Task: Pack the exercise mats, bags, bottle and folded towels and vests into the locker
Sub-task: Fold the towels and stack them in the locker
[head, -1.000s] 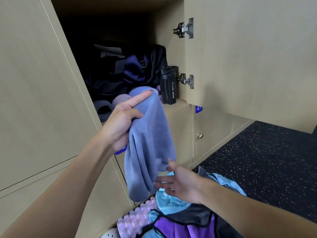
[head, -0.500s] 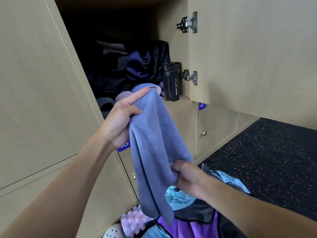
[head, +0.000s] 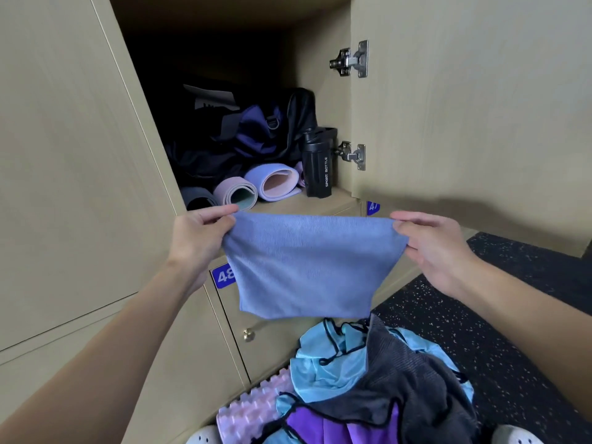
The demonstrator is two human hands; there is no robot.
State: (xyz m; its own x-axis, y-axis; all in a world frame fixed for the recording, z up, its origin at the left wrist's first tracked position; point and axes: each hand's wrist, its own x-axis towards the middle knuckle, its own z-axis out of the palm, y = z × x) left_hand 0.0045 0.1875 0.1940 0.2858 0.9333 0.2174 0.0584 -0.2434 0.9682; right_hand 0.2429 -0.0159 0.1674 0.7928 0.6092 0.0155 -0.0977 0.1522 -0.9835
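I am inspecting the locker [head: 317,75], standing open, with bags [head: 250,136], mats [head: 272,184] and bottle [head: 318,165] lying inside; the towel [head: 307,264] is hanging just in front of its opening, stretched level between both hands; it is reading as light, soft and limp, so I am judging the top corners the proper hold; the left hand [head: 195,241] is pinching the left corner, the right hand [head: 435,245] the right; the cloth is drooping below both grips.

Blue towel [head: 307,267], seemingly doubled, outstretched
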